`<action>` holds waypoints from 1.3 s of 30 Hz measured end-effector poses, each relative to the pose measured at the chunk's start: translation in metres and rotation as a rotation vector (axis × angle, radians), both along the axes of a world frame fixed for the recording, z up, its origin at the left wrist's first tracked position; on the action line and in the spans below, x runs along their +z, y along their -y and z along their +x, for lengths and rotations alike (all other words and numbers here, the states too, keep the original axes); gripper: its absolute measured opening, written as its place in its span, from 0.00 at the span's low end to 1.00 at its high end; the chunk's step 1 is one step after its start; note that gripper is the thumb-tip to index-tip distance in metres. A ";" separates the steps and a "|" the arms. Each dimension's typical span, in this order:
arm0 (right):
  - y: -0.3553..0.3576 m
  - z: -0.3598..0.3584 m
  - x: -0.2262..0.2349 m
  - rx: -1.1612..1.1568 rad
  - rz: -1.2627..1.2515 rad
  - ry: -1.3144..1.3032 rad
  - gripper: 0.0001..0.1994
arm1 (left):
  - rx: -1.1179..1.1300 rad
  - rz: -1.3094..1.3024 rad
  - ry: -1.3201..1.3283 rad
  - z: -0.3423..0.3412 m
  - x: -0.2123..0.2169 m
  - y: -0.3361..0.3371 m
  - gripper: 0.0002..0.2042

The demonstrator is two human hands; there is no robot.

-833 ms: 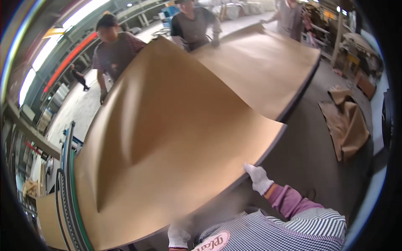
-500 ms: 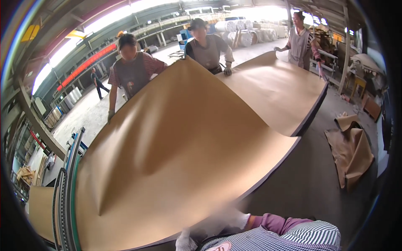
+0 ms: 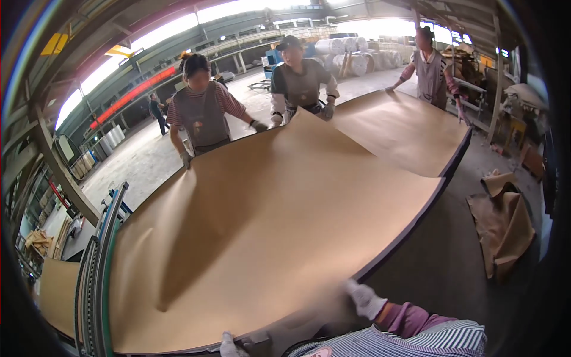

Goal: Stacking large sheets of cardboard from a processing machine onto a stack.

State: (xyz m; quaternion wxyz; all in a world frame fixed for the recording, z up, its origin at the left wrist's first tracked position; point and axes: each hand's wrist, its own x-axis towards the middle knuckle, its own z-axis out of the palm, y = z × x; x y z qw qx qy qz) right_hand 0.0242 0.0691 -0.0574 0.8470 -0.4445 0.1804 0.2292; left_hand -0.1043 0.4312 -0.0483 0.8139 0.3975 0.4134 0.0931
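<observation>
A large tan sheet [image 3: 285, 214] with a dark underside spreads across the view, with a raised fold toward its left part. At the sheet's near edge, my left hand [image 3: 232, 346], in a white knit glove, is closed over the rim. My right hand [image 3: 366, 300], gloved alike, is by the same edge further right, its fingertips against or just beside the rim. Blur there hides how those fingers are bent. Along the far side, co-workers' gloved hands touch the sheet's edge. A second tan sheet part [image 3: 404, 125] lies beyond, at the far right.
A machine rail [image 3: 98, 279] with a green strip runs along the left side. Crumpled tan offcuts [image 3: 502, 220] lie on the floor at the right. Three co-workers stand across the sheet, and white rolls [image 3: 351, 56] are stacked behind them.
The sheet's tall far peak has dropped, and the sheet lies flatter. My left hand has shifted left along the near edge; my right hand has moved right and up. The co-workers' hands have moved.
</observation>
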 end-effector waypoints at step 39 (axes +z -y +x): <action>-0.144 0.019 0.095 0.259 -0.247 0.109 0.12 | 0.460 0.126 0.011 -0.025 -0.041 -0.144 0.15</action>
